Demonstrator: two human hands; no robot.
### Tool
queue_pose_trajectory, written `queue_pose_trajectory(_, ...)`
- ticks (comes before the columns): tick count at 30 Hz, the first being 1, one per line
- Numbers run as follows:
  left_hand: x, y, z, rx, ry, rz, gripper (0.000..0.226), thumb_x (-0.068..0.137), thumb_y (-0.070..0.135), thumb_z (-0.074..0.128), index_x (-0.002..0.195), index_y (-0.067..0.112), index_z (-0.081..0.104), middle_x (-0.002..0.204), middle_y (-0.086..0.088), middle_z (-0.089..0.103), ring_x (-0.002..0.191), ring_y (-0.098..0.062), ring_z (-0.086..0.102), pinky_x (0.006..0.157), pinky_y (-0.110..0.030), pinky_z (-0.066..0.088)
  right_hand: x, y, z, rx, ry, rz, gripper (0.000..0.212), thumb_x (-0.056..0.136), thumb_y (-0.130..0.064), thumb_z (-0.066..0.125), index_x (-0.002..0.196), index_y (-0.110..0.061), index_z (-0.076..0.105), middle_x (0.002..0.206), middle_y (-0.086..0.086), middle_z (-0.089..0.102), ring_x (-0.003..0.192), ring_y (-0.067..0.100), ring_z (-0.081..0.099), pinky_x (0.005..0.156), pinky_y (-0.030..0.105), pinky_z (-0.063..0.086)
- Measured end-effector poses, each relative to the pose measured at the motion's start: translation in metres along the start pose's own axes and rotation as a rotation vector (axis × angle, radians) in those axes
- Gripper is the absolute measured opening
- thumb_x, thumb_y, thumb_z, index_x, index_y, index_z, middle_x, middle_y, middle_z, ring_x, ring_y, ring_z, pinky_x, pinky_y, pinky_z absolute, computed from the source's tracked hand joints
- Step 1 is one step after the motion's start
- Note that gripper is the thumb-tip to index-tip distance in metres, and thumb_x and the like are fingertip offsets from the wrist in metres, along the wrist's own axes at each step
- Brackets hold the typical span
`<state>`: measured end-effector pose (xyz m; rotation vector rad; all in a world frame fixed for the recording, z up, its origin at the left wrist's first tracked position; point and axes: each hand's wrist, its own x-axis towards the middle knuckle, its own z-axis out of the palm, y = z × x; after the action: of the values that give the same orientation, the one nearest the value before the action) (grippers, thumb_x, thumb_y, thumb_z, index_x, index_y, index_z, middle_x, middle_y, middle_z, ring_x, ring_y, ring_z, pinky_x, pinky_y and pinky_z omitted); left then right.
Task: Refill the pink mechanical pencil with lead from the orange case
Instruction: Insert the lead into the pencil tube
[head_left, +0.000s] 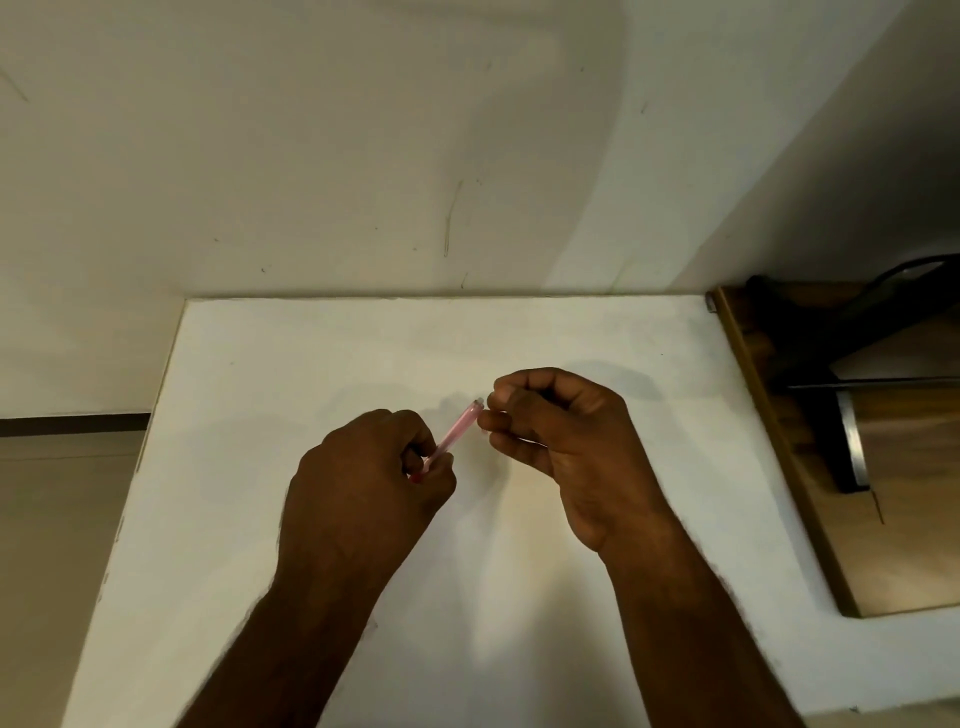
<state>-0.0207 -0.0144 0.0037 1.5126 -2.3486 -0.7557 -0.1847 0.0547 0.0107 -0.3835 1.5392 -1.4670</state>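
two hands, one pink pencil and one white table are counted; no writing or brand mark can be read anywhere. at the left, the white table (249, 467) is seen with its far edge set against a pale wall (311, 156) at twelve o'clock. the left hand (363, 478) is held above the table's middle, curled into a closed fist, and the lower end of the pink mechanical pencil (457, 428) is gripped between its thumb and fingers. the pencil is tilted, its free upper end pointing toward one o'clock, clear of the table surface. just beside that end, at the pencil's two o'clock, the right hand (561, 441) is held with its fingers curled and its thumb and forefinger pinched together right at the pencil's top; whether something small is held in that pinch cannot be told. at three o'clock, a wooden board (852, 519) is seen beside the table, with dark metal parts (810, 343) lying on it.
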Motion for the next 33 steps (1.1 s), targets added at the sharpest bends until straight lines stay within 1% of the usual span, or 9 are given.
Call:
queue_pose_trajectory(5, -0.001, 0.000, 0.002, 0.005, -0.011, -0.001, 0.015, 0.076, 0.042, 0.073, 0.072, 0.032, 0.062, 0.065, 0.013, 0.059, 0.060, -0.003, 0.056, 0.051, -0.020, 0.035, 0.000, 0.002, 0.003, -0.021, -0.020, -0.021, 0.008, 0.092, -0.011, 0.072, 0.095, -0.011, 0.079, 0.091, 0.011, 0.080, 0.087, 0.024, 0.078, 0.079, 0.031, 0.062)
queue_pose_trajectory(11, 0.000, -0.001, 0.003, 0.004, -0.010, -0.002, 0.015, 0.075, 0.042, 0.073, 0.072, 0.031, 0.063, 0.065, 0.013, 0.059, 0.060, -0.004, 0.057, 0.052, -0.020, 0.038, 0.001, 0.004, 0.004, -0.094, -0.043, -0.059, 0.008, 0.090, -0.010, 0.073, 0.092, -0.013, 0.080, 0.092, 0.012, 0.080, 0.090, 0.027, 0.078, 0.078, 0.032, 0.062)
queue_pose_trajectory(15, 0.000, -0.002, 0.003, 0.014, -0.010, 0.007, 0.014, 0.075, 0.041, 0.072, 0.072, 0.030, 0.064, 0.065, 0.011, 0.059, 0.060, -0.005, 0.056, 0.052, -0.020, 0.037, 0.004, 0.006, 0.001, -0.336, -0.011, -0.170, 0.007, 0.090, -0.014, 0.075, 0.091, -0.018, 0.080, 0.088, 0.001, 0.080, 0.087, 0.020, 0.076, 0.082, 0.038, 0.063)
queue_pose_trajectory(18, 0.001, -0.003, 0.003, 0.034, -0.008, 0.015, 0.015, 0.075, 0.040, 0.071, 0.070, 0.028, 0.064, 0.063, 0.010, 0.058, 0.059, -0.007, 0.055, 0.052, -0.023, 0.039, 0.004, 0.006, -0.001, -0.578, -0.014, -0.308, 0.010, 0.091, -0.019, 0.074, 0.096, -0.024, 0.081, 0.086, -0.011, 0.078, 0.084, 0.010, 0.074, 0.085, 0.030, 0.060)
queue_pose_trajectory(20, 0.002, -0.003, 0.003, 0.032, -0.006, 0.011, 0.015, 0.075, 0.040, 0.070, 0.070, 0.027, 0.064, 0.063, 0.010, 0.057, 0.059, -0.007, 0.055, 0.053, -0.024, 0.041, 0.004, 0.007, -0.003, -0.637, -0.026, -0.377, 0.016, 0.093, -0.014, 0.071, 0.099, -0.026, 0.080, 0.085, -0.016, 0.076, 0.082, 0.006, 0.073, 0.083, 0.023, 0.059)
queue_pose_trajectory(24, 0.002, -0.002, 0.003, -0.007, 0.008, -0.010, 0.015, 0.074, 0.038, 0.073, 0.069, 0.028, 0.063, 0.063, 0.010, 0.059, 0.060, -0.006, 0.057, 0.054, -0.025, 0.044, 0.009, 0.012, -0.008, -0.594, 0.117, -0.416, 0.020, 0.095, -0.008, 0.067, 0.104, -0.022, 0.079, 0.093, -0.008, 0.079, 0.082, 0.009, 0.074, 0.083, 0.028, 0.060)
queue_pose_trajectory(27, 0.001, -0.001, 0.003, -0.026, 0.011, -0.029, 0.016, 0.074, 0.038, 0.073, 0.068, 0.027, 0.063, 0.063, 0.010, 0.060, 0.061, -0.006, 0.058, 0.055, -0.027, 0.047, 0.013, 0.020, -0.010, -0.769, 0.262, -0.407, 0.017, 0.094, -0.015, 0.071, 0.108, -0.022, 0.078, 0.100, -0.006, 0.078, 0.086, 0.008, 0.072, 0.088, 0.032, 0.058)
queue_pose_trajectory(31, 0.001, 0.000, 0.003, -0.028, 0.012, -0.032, 0.017, 0.074, 0.039, 0.072, 0.068, 0.027, 0.062, 0.063, 0.010, 0.060, 0.061, -0.006, 0.058, 0.055, -0.028, 0.048, 0.013, 0.034, 0.001, -1.027, 0.178, -0.343, 0.027, 0.091, -0.033, 0.073, 0.117, -0.026, 0.073, 0.107, -0.006, 0.074, 0.088, 0.010, 0.068, 0.083, 0.023, 0.049)
queue_pose_trajectory(33, 0.001, 0.000, 0.003, -0.027, 0.015, -0.024, 0.016, 0.073, 0.038, 0.073, 0.068, 0.027, 0.062, 0.063, 0.010, 0.060, 0.061, -0.006, 0.058, 0.055, -0.028, 0.048, 0.014, 0.041, 0.008, -1.152, 0.141, -0.342, 0.025, 0.093, -0.036, 0.068, 0.116, -0.026, 0.072, 0.109, -0.003, 0.070, 0.092, 0.016, 0.068, 0.079, 0.024, 0.045)
